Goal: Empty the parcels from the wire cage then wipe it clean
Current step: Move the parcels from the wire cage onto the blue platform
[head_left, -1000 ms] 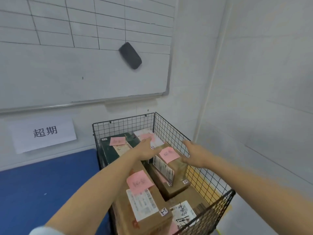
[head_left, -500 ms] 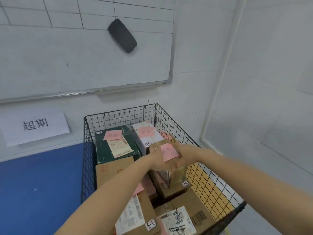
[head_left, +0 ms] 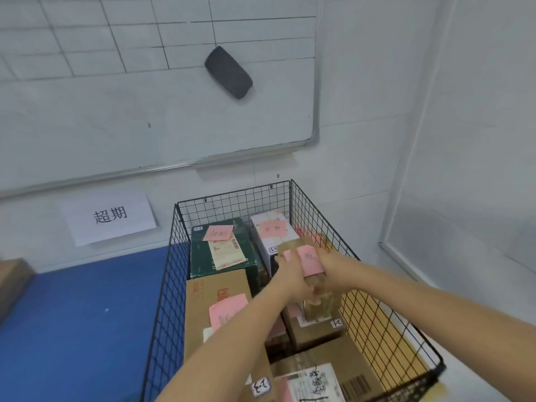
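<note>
**Both hands on one parcel**

I am gripping a small brown parcel (head_left: 320,307) with my left hand (head_left: 290,275) and right hand (head_left: 333,268), fingers curling around its sides. It is sitting among other parcels (head_left: 217,288) near the right wall of the wire cage (head_left: 377,314).

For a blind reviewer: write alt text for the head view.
The left hand and right hand grip a small brown parcel with a pink note among other parcels in a black wire cage. A whiteboard with a dark eraser and a paper sign hang on the wall behind.
</note>
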A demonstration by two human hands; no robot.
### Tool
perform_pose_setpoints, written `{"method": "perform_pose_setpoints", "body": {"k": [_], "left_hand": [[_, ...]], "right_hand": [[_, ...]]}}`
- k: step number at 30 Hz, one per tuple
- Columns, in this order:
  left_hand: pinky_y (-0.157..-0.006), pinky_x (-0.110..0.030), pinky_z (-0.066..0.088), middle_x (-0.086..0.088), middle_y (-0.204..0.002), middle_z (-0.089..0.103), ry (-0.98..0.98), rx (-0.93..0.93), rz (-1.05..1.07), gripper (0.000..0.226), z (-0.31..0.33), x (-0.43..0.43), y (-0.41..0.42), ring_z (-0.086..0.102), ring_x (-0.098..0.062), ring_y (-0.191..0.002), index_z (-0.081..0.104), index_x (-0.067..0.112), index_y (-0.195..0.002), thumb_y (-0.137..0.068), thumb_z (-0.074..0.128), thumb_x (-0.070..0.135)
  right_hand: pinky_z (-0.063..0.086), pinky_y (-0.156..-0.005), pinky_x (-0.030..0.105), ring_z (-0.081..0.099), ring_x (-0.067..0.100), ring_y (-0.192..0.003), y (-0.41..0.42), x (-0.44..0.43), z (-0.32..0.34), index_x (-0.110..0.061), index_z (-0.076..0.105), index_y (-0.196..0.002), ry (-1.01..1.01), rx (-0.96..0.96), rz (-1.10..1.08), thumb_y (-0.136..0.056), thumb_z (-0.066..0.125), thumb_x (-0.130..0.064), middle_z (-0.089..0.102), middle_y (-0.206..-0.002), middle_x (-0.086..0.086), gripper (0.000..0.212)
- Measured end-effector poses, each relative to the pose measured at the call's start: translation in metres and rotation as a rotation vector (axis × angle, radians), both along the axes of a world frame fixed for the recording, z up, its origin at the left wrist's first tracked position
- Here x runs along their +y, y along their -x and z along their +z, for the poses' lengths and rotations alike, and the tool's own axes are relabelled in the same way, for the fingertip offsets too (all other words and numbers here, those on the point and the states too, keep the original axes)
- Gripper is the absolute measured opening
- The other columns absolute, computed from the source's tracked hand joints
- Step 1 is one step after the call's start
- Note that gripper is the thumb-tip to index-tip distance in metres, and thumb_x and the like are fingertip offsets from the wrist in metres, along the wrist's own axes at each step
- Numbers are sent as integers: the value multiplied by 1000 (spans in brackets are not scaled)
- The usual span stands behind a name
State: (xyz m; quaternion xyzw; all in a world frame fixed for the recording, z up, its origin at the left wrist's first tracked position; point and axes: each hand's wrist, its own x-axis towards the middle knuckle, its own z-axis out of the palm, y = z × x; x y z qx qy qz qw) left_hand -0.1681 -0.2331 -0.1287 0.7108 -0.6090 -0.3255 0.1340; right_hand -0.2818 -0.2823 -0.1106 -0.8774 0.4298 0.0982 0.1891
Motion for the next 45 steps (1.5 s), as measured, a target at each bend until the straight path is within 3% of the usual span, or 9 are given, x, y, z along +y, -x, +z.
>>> {"method": "perform_pose_setpoints", "body": {"k": [5,12,18,25,28,31,37,42,45], "left_hand": [[-85,-28,45,-10,-124,56,137,42,98,114,24,-4,-24,54,-22,-106,-1,14,-149,-71,81,22],[-99,-37,44,-3,-127,54,186,-55,207,119,67,21,-65,50,-23,-118,17,17,-149,-56,90,31],[-97,-32,46,0,-125,55,68,-126,290,90,66,52,-98,53,-19,-113,45,16,-133,-56,91,30],[-92,-27,43,0,-132,47,17,-54,353,102,55,69,-128,48,-17,-116,32,15,-140,-59,88,41],[-103,-28,38,-4,-145,28,27,24,368,127,46,68,-133,37,-20,-130,8,14,-150,-56,83,57],[-109,-33,30,-7,-151,4,69,93,407,128,41,68,-129,23,-24,-139,-14,12,-150,-69,74,58],[-107,-37,36,-11,-149,12,132,150,474,119,35,60,-116,30,-29,-136,-3,16,-151,-70,72,59],[-103,-39,41,-10,-140,23,164,128,518,120,36,56,-106,36,-30,-130,3,19,-150,-58,67,62],[-101,-40,41,-9,-140,24,179,85,525,120,36,57,-104,37,-30,-129,2,20,-149,-58,66,65]], "right_hand": [[57,-75,30,64,10,-87,0,3,26,-24,39,-137,118,-282,24,-81,69,-28,64,-100,-5,64],[58,-76,36,65,9,-90,-31,20,64,-30,38,-135,134,-495,149,-79,67,-35,65,-104,-8,64],[55,-83,36,62,8,-100,-60,47,50,-31,44,-133,24,-591,188,-73,67,-43,63,-112,-10,65],[49,-94,35,57,18,-114,-93,59,40,-20,29,-144,-44,-580,137,-87,64,-42,56,-130,-2,71],[50,-92,34,58,20,-113,-100,54,40,-17,18,-149,-67,-548,89,-89,62,-46,54,-135,5,80],[45,-99,30,53,20,-122,-100,48,44,-21,18,-151,-124,-549,100,-95,55,-42,47,-144,2,71],[47,-96,33,56,19,-114,-96,41,38,-13,33,-144,-44,-477,21,-101,39,-42,55,-133,6,52],[42,-103,34,50,20,-125,-91,35,33,-13,23,-150,27,-455,-9,-101,35,-45,47,-144,7,60],[43,-99,32,53,17,-118,-88,31,36,-15,25,-150,32,-478,-32,-101,40,-39,49,-140,6,56]]}}
